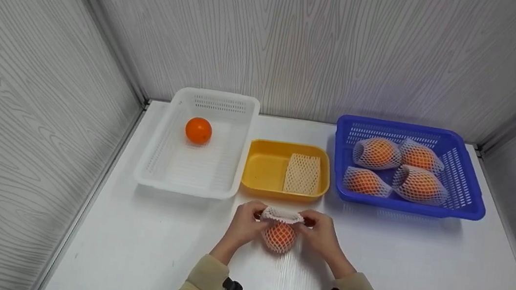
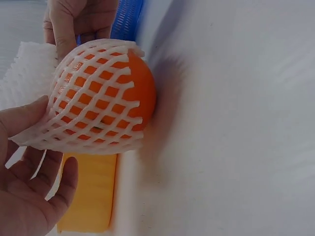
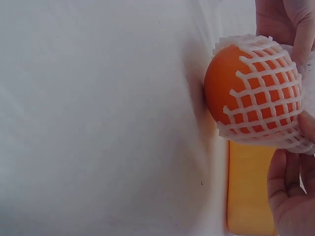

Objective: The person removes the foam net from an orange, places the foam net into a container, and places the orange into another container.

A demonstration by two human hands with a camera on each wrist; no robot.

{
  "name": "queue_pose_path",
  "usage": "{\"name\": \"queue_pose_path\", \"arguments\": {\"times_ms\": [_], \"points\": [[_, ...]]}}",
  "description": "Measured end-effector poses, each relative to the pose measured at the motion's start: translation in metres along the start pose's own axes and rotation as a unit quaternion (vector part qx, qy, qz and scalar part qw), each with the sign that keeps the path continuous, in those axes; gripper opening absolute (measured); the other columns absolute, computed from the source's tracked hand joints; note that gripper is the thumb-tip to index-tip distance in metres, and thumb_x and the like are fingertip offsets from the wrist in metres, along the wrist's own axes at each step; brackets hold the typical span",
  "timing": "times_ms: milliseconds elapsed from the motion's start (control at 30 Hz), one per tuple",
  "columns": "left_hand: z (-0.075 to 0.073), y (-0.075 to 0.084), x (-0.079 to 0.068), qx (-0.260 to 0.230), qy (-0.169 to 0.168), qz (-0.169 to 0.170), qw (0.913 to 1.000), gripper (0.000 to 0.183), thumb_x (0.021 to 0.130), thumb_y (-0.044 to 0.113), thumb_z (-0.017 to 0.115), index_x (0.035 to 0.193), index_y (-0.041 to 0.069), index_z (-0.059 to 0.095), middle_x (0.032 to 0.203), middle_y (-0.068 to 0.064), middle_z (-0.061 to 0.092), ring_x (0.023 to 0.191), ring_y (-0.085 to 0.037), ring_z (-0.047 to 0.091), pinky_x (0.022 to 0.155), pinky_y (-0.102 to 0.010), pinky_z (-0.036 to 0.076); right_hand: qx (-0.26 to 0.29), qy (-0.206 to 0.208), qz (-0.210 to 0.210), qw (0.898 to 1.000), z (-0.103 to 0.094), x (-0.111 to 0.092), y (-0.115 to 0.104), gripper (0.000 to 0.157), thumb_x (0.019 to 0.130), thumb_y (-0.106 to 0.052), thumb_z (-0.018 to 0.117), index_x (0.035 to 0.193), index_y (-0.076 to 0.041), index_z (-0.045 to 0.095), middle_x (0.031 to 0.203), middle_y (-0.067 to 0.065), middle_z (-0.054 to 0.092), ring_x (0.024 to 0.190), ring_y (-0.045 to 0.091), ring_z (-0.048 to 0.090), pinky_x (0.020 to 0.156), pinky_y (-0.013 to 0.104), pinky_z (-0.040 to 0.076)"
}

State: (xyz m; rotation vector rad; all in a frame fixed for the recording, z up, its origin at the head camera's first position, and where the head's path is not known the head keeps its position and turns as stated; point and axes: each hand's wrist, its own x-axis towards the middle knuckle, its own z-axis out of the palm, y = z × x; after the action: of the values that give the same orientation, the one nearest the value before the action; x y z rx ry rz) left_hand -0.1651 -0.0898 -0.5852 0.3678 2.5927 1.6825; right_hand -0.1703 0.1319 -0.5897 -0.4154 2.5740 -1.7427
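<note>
An orange (image 1: 280, 237) sits inside a white foam net sleeve (image 2: 93, 101) on the table in front of the person. Its bare lower end (image 3: 221, 81) pokes out of the mesh. The left hand (image 1: 247, 222) pinches one side of the sleeve's upper edge between thumb and fingers. On the opposite side the right hand (image 1: 321, 232) pinches the same edge, so the sleeve's mouth is spread between them. In the left wrist view the left thumb (image 2: 24, 117) lies against the mesh, with the fingers curled beneath.
A white basket (image 1: 151, 151) at the left holds one bare orange (image 1: 198, 131). Behind the hands, a yellow tray (image 1: 259, 192) contains flat foam net sleeves (image 1: 302, 174). At the right, a blue basket (image 1: 459, 209) holds several sleeved oranges (image 1: 379, 152). Panels wall the table's back and sides.
</note>
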Motion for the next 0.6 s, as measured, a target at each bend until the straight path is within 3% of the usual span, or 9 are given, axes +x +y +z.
{"name": "queue_pose_path", "arguments": {"times_ms": [133,233,433,500,600], "points": [[-0.001,-0.002,-0.002,-0.005,-0.041,-0.044,0.9982,0.032,0.084,0.026,0.078,0.109,0.009,0.07,0.1,0.002,0.064,0.093,-0.017,0.057,0.08,-0.035,0.05,0.021,-0.019,0.039,0.999,-0.001,0.001,0.0,0.018,0.083,-0.003,0.077,0.1,-0.002,0.073,0.089,0.006,0.068,0.08,0.017,0.058,0.07,0.026,0.049],[-0.001,-0.002,-0.002,-0.001,-0.061,-0.052,0.9968,0.032,0.083,0.028,0.078,0.107,0.008,0.071,0.1,0.002,0.065,0.094,-0.017,0.058,0.083,-0.037,0.05,0.031,-0.042,0.063,0.997,-0.003,0.001,0.0,0.025,0.084,-0.01,0.078,0.107,-0.003,0.071,0.096,0.005,0.067,0.087,0.018,0.059,0.076,0.029,0.05],[0.0,0.002,-0.001,-0.002,-0.039,-0.013,0.9991,0.013,0.079,0.013,0.078,0.091,0.01,0.074,0.086,0.006,0.063,0.083,-0.012,0.056,0.078,-0.034,0.05,0.019,-0.082,0.062,0.994,-0.006,-0.003,-0.01,0.033,0.081,-0.015,0.082,0.11,-0.004,0.071,0.118,0.01,0.062,0.106,0.023,0.056,0.087,0.039,0.047],[0.001,0.004,-0.001,-0.006,-0.033,0.005,0.9994,0.011,0.079,0.01,0.079,0.089,0.009,0.075,0.084,0.006,0.063,0.08,-0.011,0.055,0.075,-0.032,0.05,0.017,-0.082,0.046,0.995,-0.007,-0.006,-0.02,0.024,0.08,-0.009,0.081,0.102,-0.003,0.073,0.119,0.012,0.062,0.107,0.025,0.056,0.086,0.039,0.047],[0.002,0.005,-0.002,-0.008,-0.027,0.021,0.9994,0.013,0.078,0.004,0.078,0.091,0.009,0.077,0.084,0.007,0.064,0.079,-0.01,0.055,0.073,-0.031,0.05,0.01,-0.069,0.002,0.998,-0.009,-0.008,-0.032,0.011,0.078,0.008,0.072,0.087,0.001,0.073,0.105,0.014,0.064,0.097,0.024,0.059,0.08,0.035,0.049]]}}
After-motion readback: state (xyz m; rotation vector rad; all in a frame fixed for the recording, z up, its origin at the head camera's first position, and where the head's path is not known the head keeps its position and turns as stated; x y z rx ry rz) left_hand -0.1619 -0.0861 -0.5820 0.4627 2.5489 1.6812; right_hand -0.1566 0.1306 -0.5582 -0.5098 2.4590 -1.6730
